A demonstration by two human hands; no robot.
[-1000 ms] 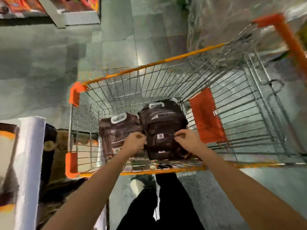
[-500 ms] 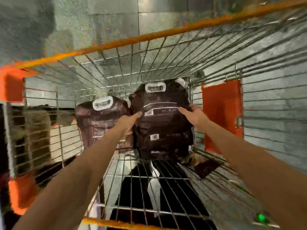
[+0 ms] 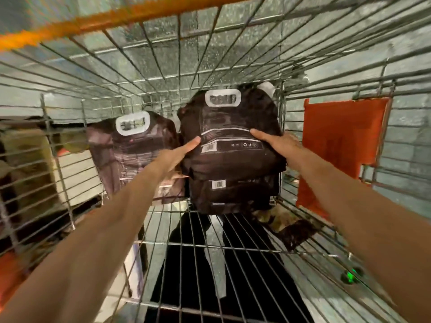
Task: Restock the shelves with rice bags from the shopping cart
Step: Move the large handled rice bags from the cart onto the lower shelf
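1 shopping cart (image 3: 130, 16), wire w/ orange rim. 3 rice bags clearly inside it, all at cart's far end; a white bit behind the stack may be a 4th, can't tell. Left rice bag (image 3: 133, 150) leans there, white handle up. Top rice bag (image 3: 231, 127) lies on lower rice bag (image 3: 235, 194) by cart's right wall. 1 orange flap (image 3: 338, 141) on that wall.

2 hands, both arms stretched into cart. Left hand (image 3: 177, 155): fingers straight, pressed flat vs top rice bag's left edge. Right hand (image 3: 279, 143): thumb across the front, other fingers hidden behind right edge, grasping it.
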